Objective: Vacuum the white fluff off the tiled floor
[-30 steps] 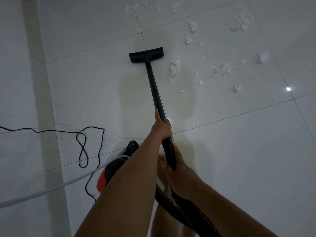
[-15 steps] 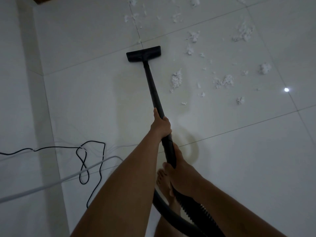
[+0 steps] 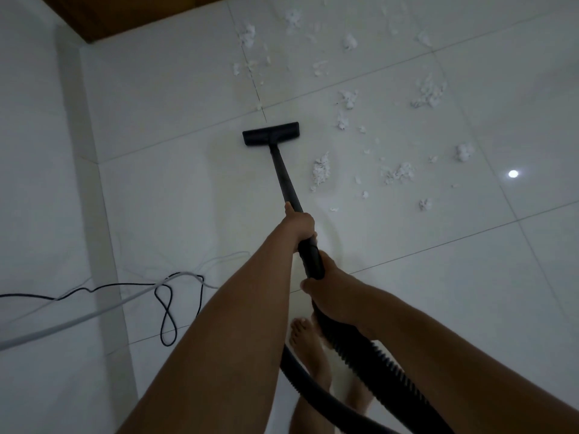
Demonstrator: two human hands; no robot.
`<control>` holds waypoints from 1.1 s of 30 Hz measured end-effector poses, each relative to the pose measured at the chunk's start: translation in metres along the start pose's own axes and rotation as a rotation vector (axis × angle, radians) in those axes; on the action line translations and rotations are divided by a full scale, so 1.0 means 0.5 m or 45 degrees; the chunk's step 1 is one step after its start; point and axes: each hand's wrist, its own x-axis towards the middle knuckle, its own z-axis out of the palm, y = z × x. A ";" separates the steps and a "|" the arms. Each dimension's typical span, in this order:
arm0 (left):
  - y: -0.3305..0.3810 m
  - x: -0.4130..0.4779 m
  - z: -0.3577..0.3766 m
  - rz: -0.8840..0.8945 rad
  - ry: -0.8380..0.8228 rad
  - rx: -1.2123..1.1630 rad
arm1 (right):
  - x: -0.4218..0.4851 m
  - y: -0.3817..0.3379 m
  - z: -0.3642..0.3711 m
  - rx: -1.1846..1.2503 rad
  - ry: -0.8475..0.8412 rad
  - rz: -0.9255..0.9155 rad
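A black vacuum wand [image 3: 284, 174] runs from my hands down to a flat black floor nozzle [image 3: 270, 134] resting on the white tiled floor [image 3: 438, 308]. My left hand [image 3: 299, 223] grips the wand higher up. My right hand [image 3: 329, 292] grips it lower down, where the ribbed black hose [image 3: 369, 360] begins. White fluff lies scattered to the right of and beyond the nozzle. One larger clump [image 3: 321, 171] sits just right of the wand, others [image 3: 398, 173] farther right and more [image 3: 247, 34] past the nozzle.
A black power cord [image 3: 166, 308] loops on the floor at the left beside a white cable [image 3: 62, 324]. My bare feet [image 3: 308, 349] stand under my arms. A brown wooden edge [image 3: 131, 14] runs along the top left. A light reflection [image 3: 513, 173] glints on the tile.
The view has tilted up, showing more fluff and the wooden edge beyond. The nozzle stays just left of the fluff. The vacuum body seen a second ago is out of view.
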 end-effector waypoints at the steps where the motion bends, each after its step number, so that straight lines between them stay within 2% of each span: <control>1: 0.007 -0.020 0.003 -0.016 -0.008 -0.001 | -0.016 -0.006 -0.008 0.018 -0.012 0.014; 6: 0.037 -0.074 0.021 -0.065 -0.037 -0.064 | -0.069 -0.025 -0.051 0.181 -0.105 0.125; 9: 0.064 -0.071 0.031 -0.071 -0.024 -0.086 | -0.061 -0.034 -0.082 0.113 -0.116 0.142; 18: 0.173 0.021 0.062 -0.076 0.057 -0.195 | 0.014 -0.069 -0.211 -0.062 -0.117 0.051; 33: 0.270 0.167 0.028 -0.019 0.129 -0.238 | 0.120 -0.137 -0.291 -0.014 -0.104 -0.020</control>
